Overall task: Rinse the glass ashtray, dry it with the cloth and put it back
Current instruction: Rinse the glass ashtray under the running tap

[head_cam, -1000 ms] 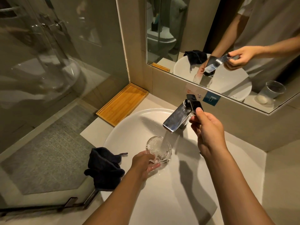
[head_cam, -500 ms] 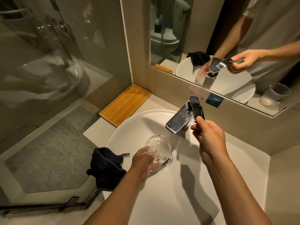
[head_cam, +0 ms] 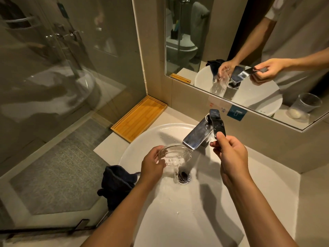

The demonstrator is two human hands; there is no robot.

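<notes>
Clamped by its rim in my left hand, the glass ashtray hangs tilted over the basin, just below the spout of the tap and above the drain. Wet glass like this will, I judge, be slick, stiff, fairly weighty and quick to chip on chrome or porcelain, so I would keep thumb and fingers pinching opposite sides of the thick rim rather than the smooth bowl. At about two o'clock from it, my right hand pinches the end of the tap lever; I see no stream running. The spout sits nearly touching the rim and is the thing to clear. At eight o'clock the dark cloth droops over the basin's edge, within easy reach. Farther off, at eleven o'clock, a wooden tray lies on the counter, and beyond it a mirror.
</notes>
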